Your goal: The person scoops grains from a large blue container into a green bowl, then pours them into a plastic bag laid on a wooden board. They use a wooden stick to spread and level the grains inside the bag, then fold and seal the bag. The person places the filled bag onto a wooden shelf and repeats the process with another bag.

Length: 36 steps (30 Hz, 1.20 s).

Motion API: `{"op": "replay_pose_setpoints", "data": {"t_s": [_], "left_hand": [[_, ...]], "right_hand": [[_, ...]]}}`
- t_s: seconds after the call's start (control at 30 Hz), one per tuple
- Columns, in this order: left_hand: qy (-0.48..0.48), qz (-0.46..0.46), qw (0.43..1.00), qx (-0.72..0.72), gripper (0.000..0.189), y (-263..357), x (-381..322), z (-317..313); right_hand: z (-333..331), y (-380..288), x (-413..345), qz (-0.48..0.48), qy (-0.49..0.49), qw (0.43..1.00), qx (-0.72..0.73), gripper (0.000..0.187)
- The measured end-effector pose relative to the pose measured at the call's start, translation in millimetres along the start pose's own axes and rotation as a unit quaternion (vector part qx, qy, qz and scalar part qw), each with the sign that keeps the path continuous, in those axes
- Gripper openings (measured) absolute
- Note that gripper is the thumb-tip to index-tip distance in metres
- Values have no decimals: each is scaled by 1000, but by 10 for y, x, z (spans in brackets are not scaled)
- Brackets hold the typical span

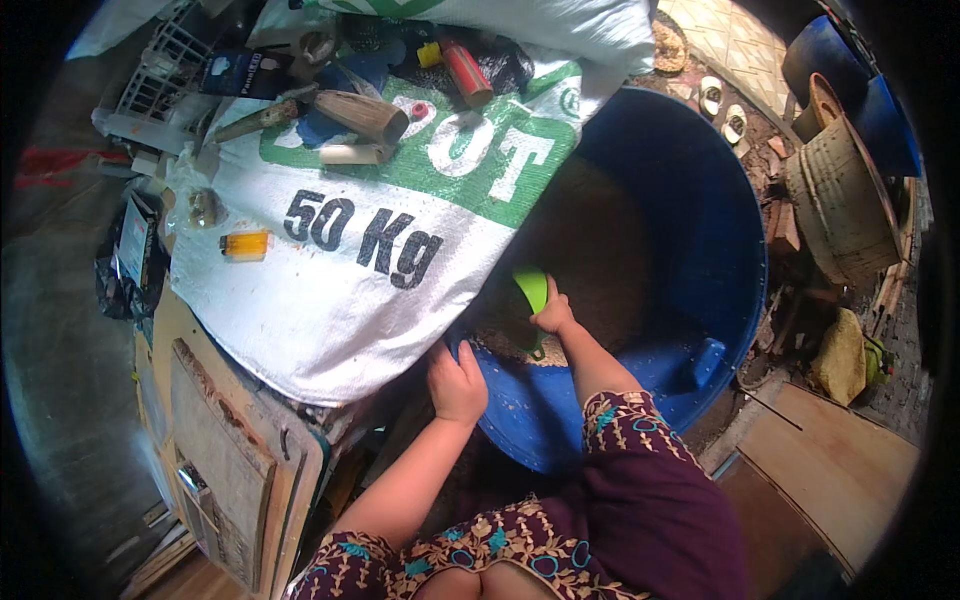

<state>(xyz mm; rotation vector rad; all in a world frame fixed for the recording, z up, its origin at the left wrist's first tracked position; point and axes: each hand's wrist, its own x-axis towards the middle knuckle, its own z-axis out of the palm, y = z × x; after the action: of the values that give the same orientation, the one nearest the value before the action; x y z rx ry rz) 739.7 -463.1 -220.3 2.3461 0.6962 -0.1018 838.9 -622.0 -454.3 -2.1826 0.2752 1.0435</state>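
A large blue plastic drum [697,165] stands before me, its mouth partly covered by a white woven sack [322,322]. Inside lies loose grain-like material [551,351], lit near the front wall and dark deeper in. My right hand [553,311] reaches down into the drum, closed around a bright green plastic scoop [531,289]. My left hand [457,382] is at the drum's near left rim, beside the sack's lower edge, with the thumb raised; its fingertips are hidden, so whether it grips the rim or the sack is unclear.
On the sack lie an orange lighter [246,244], wooden pieces [360,116] and a red cylinder [466,71]. Wooden boards [221,465] lean at the left. Right of the drum are a beige bucket [844,199], blue containers [825,60], shoes [734,124] and a flat panel [825,465].
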Motion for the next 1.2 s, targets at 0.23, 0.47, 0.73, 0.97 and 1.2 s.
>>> {"op": "replay_pose_setpoints", "data": {"t_s": [0.23, 0.47, 0.73, 0.97, 1.2], "left_hand": [[70, 59, 996, 7, 34, 15, -14, 16], [21, 56, 998, -34, 46, -56, -13, 24], [89, 155, 981, 73, 64, 142, -122, -33], [-178, -144, 866, -444, 47, 921, -794, 172], [-226, 42, 889, -397, 31, 1231, -853, -513]], "right_hand": [[485, 48, 301, -43, -51, 996, -59, 105], [-397, 672, 98, -131, -295, 840, 436, 89], [-1122, 501, -1778, -96, -146, 760, 626, 82], [-1129, -5, -2933, -221, -24, 682, 697, 77], [-2466, -282, -3382, -340, -8, 743, 577, 65]]}}
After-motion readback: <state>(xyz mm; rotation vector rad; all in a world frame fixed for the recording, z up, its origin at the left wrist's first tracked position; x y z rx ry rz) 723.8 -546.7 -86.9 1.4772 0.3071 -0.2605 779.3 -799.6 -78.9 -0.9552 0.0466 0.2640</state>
